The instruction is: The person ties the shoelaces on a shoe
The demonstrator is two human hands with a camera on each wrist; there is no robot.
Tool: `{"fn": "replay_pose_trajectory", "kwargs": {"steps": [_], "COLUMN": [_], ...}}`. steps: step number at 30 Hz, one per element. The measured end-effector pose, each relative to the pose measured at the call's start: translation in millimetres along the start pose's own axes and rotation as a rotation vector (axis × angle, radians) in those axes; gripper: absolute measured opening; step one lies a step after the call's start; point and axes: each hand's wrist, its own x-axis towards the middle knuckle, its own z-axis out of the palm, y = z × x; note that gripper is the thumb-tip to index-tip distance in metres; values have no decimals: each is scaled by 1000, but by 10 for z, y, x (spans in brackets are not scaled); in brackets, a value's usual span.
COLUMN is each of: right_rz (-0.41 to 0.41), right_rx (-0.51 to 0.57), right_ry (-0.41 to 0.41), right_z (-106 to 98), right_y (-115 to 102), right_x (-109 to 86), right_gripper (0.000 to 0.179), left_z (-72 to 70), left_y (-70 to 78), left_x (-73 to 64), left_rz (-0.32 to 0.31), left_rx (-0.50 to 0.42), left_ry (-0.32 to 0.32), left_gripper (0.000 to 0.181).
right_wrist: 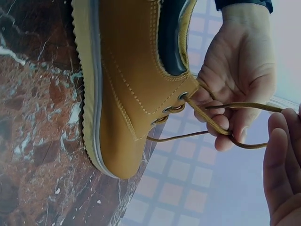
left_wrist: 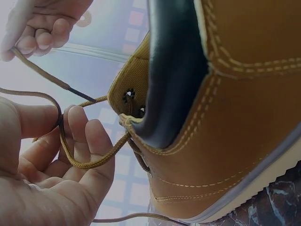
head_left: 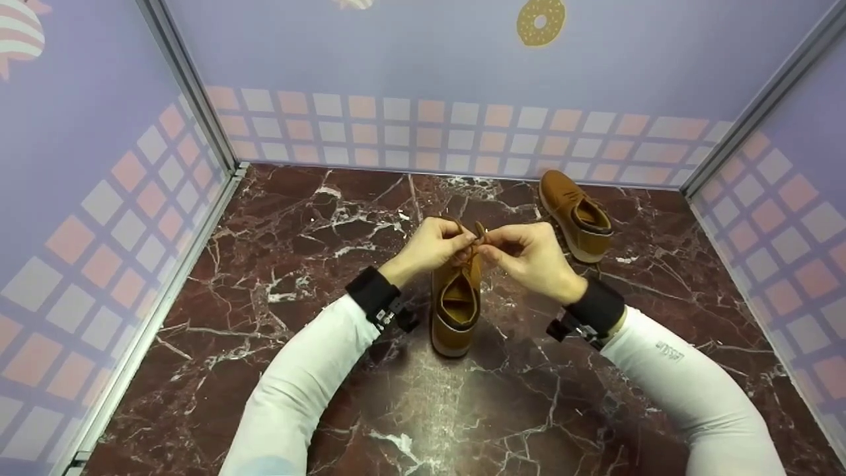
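A tan lace-up shoe [head_left: 453, 340] with a dark padded collar stands upright on the floor, toe pointing away from me. Over its front, both hands work on the brown shoelace [left_wrist: 91, 165]. My left hand [head_left: 431, 246] pinches the lace between thumb and fingers, and a loop hangs across those fingers in the left wrist view. Opposite it, my right hand [head_left: 534, 259] pinches another stretch of lace, whose dark tip [left_wrist: 81, 95] points toward the shoe. In the right wrist view, the lace runs out of the upper eyelets [right_wrist: 183, 96] to the left hand.
The matching tan shoe [head_left: 574, 215] stands behind and to the right, near the back wall. Dark red marbled flooring [head_left: 317, 277] lies beneath both shoes. Purple panels with a tile pattern [head_left: 396, 132] enclose the left, back and right sides.
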Motion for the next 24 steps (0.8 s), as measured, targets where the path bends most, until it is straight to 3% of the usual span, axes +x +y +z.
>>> {"fn": "replay_pose_trajectory", "kwargs": {"steps": [7,14,24], "right_rz": [-92,-161,-198], "right_rx": [-135,-183,-302], "right_ry": [-14,-44,-118], "right_z": [34,117,225], "right_y": [59,141,214], "right_x": [-25,-48,-102], "right_gripper": [7,9,10], "left_z": [2,-16,-21], "left_y": [24,26,35], "left_x": [-8,-25,-50], "left_rz": [-6,20,17], "left_rx": [-15,82,135], "left_ry": [3,15,42], "left_gripper": [22,20,19]}}
